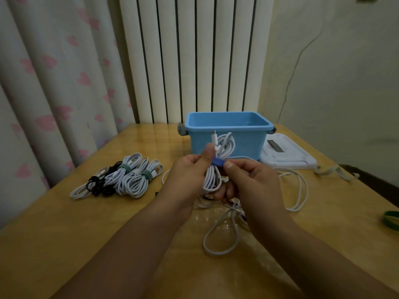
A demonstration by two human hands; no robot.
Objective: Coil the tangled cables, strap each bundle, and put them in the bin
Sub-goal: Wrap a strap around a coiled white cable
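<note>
I hold a coiled white cable bundle [224,147] upright above the table, in front of the blue bin [228,128]. My left hand [190,175] grips the coil at its middle, thumb up against the plug ends. My right hand [248,180] pinches a blue strap [218,162] that wraps the coil's waist. Loose white cable [299,190] lies tangled on the table under and right of my hands. Several strapped bundles [129,178], white and black with green straps, lie at the left.
The bin's white lid [289,154] lies flat to the right of the bin. Pale straps [336,172] lie near the table's right edge, and a green strap [390,219] sits at the far right. Curtain and radiator stand behind the wooden table [64,244].
</note>
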